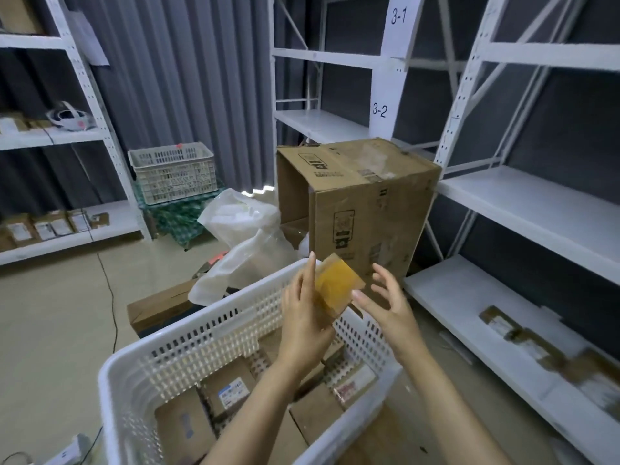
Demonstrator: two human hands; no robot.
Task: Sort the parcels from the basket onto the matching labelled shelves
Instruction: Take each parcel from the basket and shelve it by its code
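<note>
Cardboard box and plastic bags crowd behind the basket; left hand grips a small parcel, right hand spread just beside.

We hold a small brown parcel, its yellow-taped face tilted, in our left hand above the white slotted basket, where more cardboard parcels lie; white shelves stand to the right.

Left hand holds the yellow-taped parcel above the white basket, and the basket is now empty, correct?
Not quite. The head view shows the left hand holding the yellow-taped parcel above the white basket, but the basket is not empty: several cardboard parcels lie in it.
</note>
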